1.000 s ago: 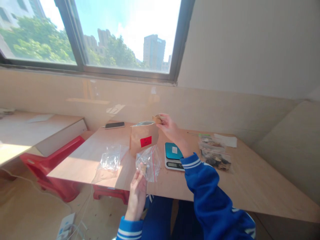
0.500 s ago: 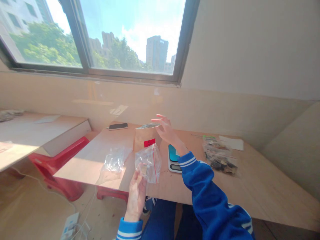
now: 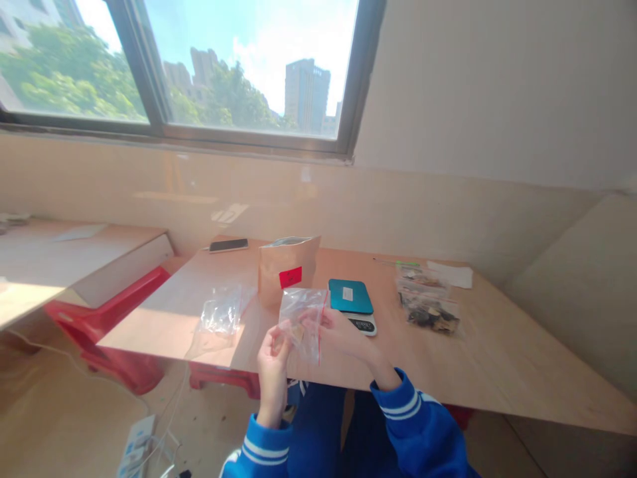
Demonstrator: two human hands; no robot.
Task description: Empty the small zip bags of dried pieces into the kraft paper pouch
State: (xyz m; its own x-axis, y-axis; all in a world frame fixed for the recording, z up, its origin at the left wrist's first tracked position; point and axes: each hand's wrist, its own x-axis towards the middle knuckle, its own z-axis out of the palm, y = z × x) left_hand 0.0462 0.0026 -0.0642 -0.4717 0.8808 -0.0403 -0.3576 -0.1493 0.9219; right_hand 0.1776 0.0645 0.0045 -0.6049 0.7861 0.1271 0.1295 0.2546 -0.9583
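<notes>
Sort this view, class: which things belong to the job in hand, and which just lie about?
Likely in the job:
Red-striped clear plastic bag, in the left hand, right hand at it
Upright, red-labelled brown paper pouch
Teal-topped white digital scale
Clear plastic bags of dark pieces

Probably just lying about:
Flat black phone
White paper sheet
Red plastic seat

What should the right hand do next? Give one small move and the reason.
Probably close the right hand's fingers on the tan piece and draw it out: the left hand pinches the clear bag, the right is at its red-striped side, close to the piece, and the paper bag stands open behind.
</notes>
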